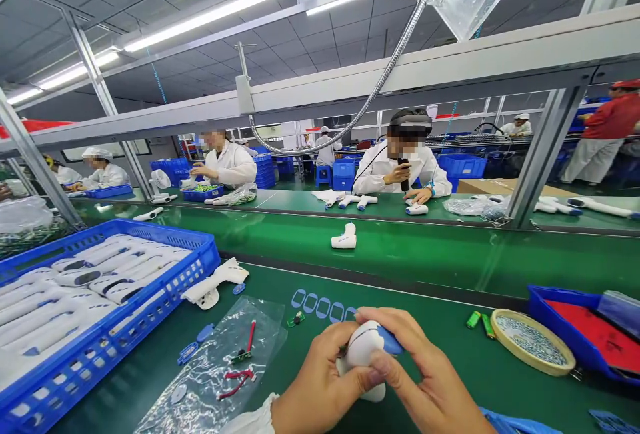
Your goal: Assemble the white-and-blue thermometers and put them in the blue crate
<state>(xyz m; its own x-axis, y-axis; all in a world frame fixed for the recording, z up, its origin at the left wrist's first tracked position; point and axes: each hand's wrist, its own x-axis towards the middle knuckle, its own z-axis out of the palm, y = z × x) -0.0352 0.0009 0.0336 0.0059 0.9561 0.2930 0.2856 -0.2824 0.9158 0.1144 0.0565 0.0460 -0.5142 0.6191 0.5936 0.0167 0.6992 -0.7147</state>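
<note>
Low in the middle of the head view, a white thermometer gun casing (pixel 364 346) with a blue part is held above the green bench. My left hand (pixel 320 375) wraps round its left side, thumb pressed on the front. From the right, my right hand (pixel 429 369) grips the same casing, fingers over the blue part and thumb against the white shell. Part of the casing is hidden by both hands. Just beyond lie a row of blue-grey oval frames (pixel 323 307) and a small green circuit board (pixel 296 319).
A blue crate (pixel 113 341) of white casings fills the left, beside a loose white shell (pixel 215 282). A plastic bag (pixel 265 314) carries wired boards. At right are batteries (pixel 481 323), a bowl of screws (pixel 533 341) and a blue tray (pixel 595 334). Co-workers sit beyond the green conveyor (pixel 280 237).
</note>
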